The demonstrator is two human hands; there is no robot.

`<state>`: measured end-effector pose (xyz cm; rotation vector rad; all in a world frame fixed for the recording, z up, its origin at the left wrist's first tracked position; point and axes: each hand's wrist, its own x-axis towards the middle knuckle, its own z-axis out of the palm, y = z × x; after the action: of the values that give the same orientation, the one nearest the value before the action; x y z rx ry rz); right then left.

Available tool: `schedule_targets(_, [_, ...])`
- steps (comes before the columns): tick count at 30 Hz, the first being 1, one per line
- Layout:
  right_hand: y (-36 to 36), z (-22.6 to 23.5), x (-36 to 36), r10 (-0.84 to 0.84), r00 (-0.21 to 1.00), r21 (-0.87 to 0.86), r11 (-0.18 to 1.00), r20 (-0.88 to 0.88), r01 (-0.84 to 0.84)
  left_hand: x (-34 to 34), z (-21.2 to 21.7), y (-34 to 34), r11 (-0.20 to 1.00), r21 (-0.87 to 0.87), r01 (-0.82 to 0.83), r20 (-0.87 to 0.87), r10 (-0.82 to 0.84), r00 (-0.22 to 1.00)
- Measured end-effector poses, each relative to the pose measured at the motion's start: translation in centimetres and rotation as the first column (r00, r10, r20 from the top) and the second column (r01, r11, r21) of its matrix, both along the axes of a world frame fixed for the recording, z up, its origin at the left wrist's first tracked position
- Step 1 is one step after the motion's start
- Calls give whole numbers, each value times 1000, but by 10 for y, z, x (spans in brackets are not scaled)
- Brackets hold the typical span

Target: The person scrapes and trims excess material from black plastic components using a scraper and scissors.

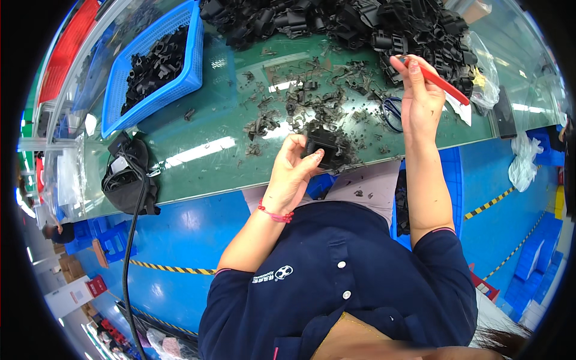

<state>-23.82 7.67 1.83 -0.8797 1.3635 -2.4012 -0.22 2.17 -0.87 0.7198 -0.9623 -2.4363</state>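
My left hand [297, 162] is closed on a black moulded plastic part [320, 144], pinched between thumb and fingers just above the table's near edge. Raised to the right, my right hand [420, 96] grips a slim tool with a red handle [447, 85]. The handle points out past the hand to the right; the tool's working end is mostly hidden by the fingers. Beside the right wrist lies a dark blue loop-shaped thing [392, 114], perhaps scissor handles. Black plastic scraps [318, 108] are strewn over the green tabletop [228, 120] around the left hand.
A big heap of black plastic parts [288, 21] covers the table's far side. At the left stands a blue basket [197, 66] of black parts. A black pouch [129, 174] with a cable [129, 252] hangs by the left edge. Clear plastic bags [485, 75] lie far right.
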Motion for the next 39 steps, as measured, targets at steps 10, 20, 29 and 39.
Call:
schedule_targets(10, [9,-2,55,520,816,375,830,-255,-412,-4,2,-4,996,-57,-71,-32,70,997])
schedule_targets(20, [6,0,46,626,628,509,768,-463,-389,0,8,-4,998,-33,50,-22,-51,998])
schedule_targets(29, [4,8,41,720,570,555,682,-396,-476,1,14,-4,986,96,133,-45,-129,991])
schedule_targets(39, [5,-2,40,706,581,523,700,-404,-487,2,15,-5,952,185,243,-81,-231,969])
